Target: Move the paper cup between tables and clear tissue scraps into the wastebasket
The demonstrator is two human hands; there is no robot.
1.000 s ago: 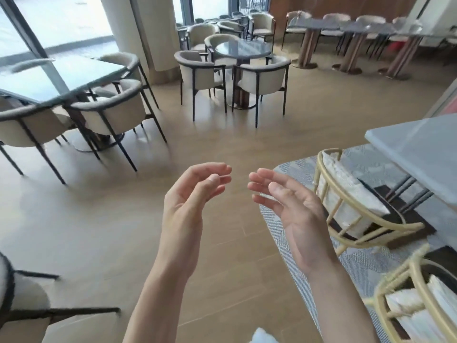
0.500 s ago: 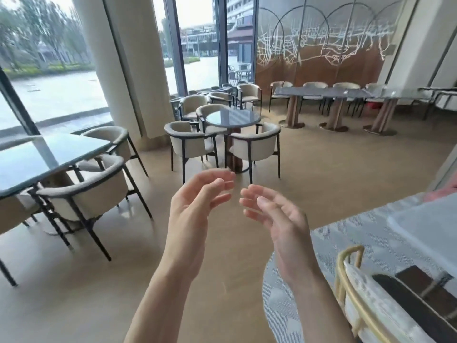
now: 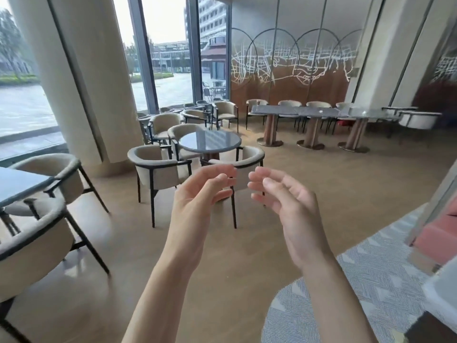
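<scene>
My left hand (image 3: 197, 196) and my right hand (image 3: 289, 204) are raised in front of me at chest height, palms turned toward each other, fingertips a small gap apart. The fingers of both are loosely curved and hold nothing. No paper cup, tissue scrap or wastebasket shows anywhere in the head view.
A round grey table (image 3: 210, 142) ringed by beige armchairs stands straight ahead. A long table (image 3: 321, 111) with chairs runs along the back wall. Another table (image 3: 17, 184) and chairs (image 3: 32, 233) are at the left. A patterned rug (image 3: 371, 288) lies at the lower right, wooden floor between.
The camera has tilted up from the floor toward the room, so the yellow chairs at the right have left view. Both hands have stayed raised and empty, drawing slightly closer together.
</scene>
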